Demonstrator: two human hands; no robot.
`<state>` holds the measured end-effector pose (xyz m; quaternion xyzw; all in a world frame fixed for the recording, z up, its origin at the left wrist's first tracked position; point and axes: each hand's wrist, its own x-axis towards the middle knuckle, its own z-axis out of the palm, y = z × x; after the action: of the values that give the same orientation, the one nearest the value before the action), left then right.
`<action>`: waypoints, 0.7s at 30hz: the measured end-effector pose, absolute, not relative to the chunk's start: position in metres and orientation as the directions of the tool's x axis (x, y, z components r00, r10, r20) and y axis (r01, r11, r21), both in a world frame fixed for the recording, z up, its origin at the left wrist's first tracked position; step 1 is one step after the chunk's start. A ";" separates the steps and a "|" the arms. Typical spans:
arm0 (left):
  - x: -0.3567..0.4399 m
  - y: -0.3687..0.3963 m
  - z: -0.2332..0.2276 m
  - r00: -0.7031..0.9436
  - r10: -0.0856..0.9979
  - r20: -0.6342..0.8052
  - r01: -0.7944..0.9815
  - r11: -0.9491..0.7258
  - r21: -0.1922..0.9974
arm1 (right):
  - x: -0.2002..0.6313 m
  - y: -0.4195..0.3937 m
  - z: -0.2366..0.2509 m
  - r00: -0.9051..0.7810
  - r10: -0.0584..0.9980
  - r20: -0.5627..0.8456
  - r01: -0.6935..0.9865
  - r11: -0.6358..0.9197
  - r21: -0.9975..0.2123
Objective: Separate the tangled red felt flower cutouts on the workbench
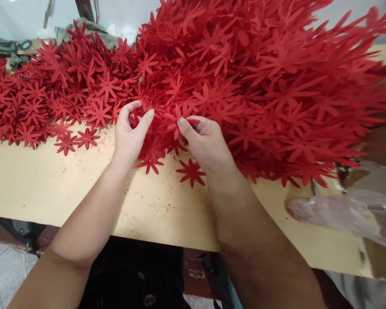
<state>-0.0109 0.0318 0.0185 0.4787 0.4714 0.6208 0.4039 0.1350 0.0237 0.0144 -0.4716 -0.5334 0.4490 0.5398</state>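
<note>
My right hand (206,137) pinches a red flower-shaped cutout (174,122) with narrow petals between thumb and fingers. Close by on its left, my left hand (131,128) has thumb and forefinger apart, with red petals just behind the gap; I see nothing plainly gripped there. A large heap of the same red cutouts (283,94) rises behind and to the right of both hands. Below my right hand a single cutout (192,172) lies flat on the wooden table (161,214). Another one (150,164) lies below the left fingertips.
A lower pile of red cutouts (35,103) spreads along the left of the table. Behind it are green cloth (86,30) and a white wall. Clear plastic wrap (344,210) lies at the right near brown card. The table's front edge runs below my forearms.
</note>
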 end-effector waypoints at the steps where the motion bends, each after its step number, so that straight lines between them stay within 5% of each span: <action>1: -0.010 0.030 0.021 -0.210 0.950 0.232 -0.050 -0.248 0.968 | 0.134 0.023 0.015 0.032 0.988 0.152 0.019 0.151 -0.988; 9: 0.001 0.020 0.022 0.123 0.982 0.141 -0.073 -0.133 0.988 | 0.129 0.020 0.017 0.019 0.988 0.156 -0.041 0.157 -0.987; 15: -0.004 0.026 0.018 0.081 0.989 0.120 -0.089 -0.113 0.990 | 0.132 0.024 0.007 -0.095 0.990 0.101 -0.166 0.084 -0.983; 21: -0.002 0.026 0.017 0.041 0.988 0.147 -0.051 -0.145 0.988 | 0.131 0.023 0.009 -0.034 0.990 0.140 -0.171 0.133 -0.976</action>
<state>-0.0021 0.0260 0.0170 0.5341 0.4385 0.5358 0.4851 0.1312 0.0234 0.0092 -0.4090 -0.5005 0.5161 0.5620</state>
